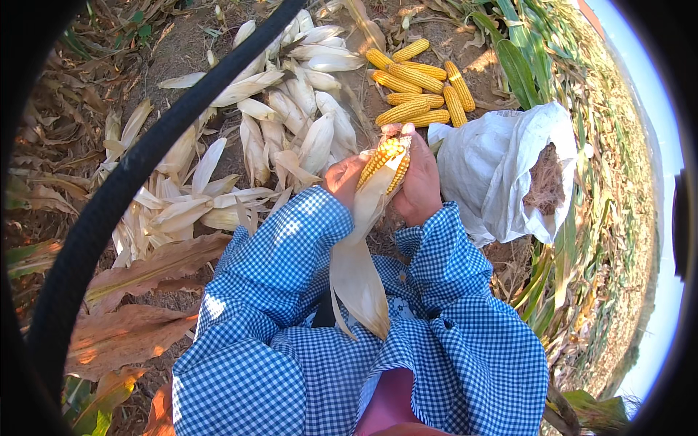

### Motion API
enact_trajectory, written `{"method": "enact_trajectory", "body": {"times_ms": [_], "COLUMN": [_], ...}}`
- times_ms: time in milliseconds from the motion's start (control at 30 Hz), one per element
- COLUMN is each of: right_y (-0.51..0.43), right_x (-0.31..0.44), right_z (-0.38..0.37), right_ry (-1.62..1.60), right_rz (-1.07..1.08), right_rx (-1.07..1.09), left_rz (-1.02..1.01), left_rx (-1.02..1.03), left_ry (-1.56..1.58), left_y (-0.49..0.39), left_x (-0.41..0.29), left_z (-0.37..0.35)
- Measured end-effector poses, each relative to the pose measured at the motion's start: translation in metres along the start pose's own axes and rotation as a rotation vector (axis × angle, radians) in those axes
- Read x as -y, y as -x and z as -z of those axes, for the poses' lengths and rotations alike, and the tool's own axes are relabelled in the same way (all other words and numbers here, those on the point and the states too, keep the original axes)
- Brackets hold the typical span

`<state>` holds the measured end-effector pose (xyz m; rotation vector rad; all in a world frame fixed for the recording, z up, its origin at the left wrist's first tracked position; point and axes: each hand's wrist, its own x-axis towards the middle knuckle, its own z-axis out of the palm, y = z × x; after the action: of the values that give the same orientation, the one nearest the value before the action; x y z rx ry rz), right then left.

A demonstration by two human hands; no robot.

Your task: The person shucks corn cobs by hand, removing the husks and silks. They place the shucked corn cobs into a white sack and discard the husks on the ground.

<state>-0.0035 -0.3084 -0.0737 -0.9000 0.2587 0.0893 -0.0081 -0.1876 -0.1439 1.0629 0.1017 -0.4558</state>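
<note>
Between my two hands is a partly husked ear of yellow corn (376,162), held up in front of my chest. My left hand (346,177) grips its left side. Around its right side and far end curls my right hand (419,182), the thumb near the tip among some corn silk. A pale dry husk strip (357,261), peeled back from the ear, hangs down over my lap. Just beyond my hands, a pile of bare yellow corn ears (409,76) lies on the soil. The undersides of both hands are hidden.
A white woven sack (480,163) with brown corn silk (545,182) in its mouth stands right of my hands. Many ears in pale husks (300,103) lie at left. A black cable (147,141) crosses the view. Dry leaves (131,332) and cornstalks (600,180) surround me.
</note>
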Motion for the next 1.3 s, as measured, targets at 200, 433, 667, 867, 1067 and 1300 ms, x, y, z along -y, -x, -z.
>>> {"method": "enact_trajectory", "body": {"times_ms": [200,433,667,867,1067,1300], "right_y": [-0.004,-0.03,-0.021,-0.012,-0.007,-0.009], "right_x": [-0.002,-0.007,-0.01,-0.004,0.048,0.056], "right_z": [0.006,0.027,0.01,-0.003,0.036,0.053], "right_ry": [-0.059,0.146,-0.1,-0.18,-0.296,-0.242], "right_rz": [-0.078,0.252,0.021,0.012,0.084,0.278], "right_rx": [-0.116,-0.342,-0.284,-0.089,-0.078,-0.205], "left_rz": [0.003,-0.625,-0.294,-0.017,-0.105,-0.344], "left_rx": [-0.039,-0.142,-0.326,-0.201,-0.672,-0.536], "left_ry": [-0.167,-0.727,-0.315,0.401,0.827,0.724], "left_y": [0.005,0.02,0.015,-0.021,-0.025,-0.019], "left_x": [-0.009,-0.013,0.009,-0.006,-0.064,-0.08], "left_z": [-0.008,-0.03,-0.039,0.02,0.085,0.094]}}
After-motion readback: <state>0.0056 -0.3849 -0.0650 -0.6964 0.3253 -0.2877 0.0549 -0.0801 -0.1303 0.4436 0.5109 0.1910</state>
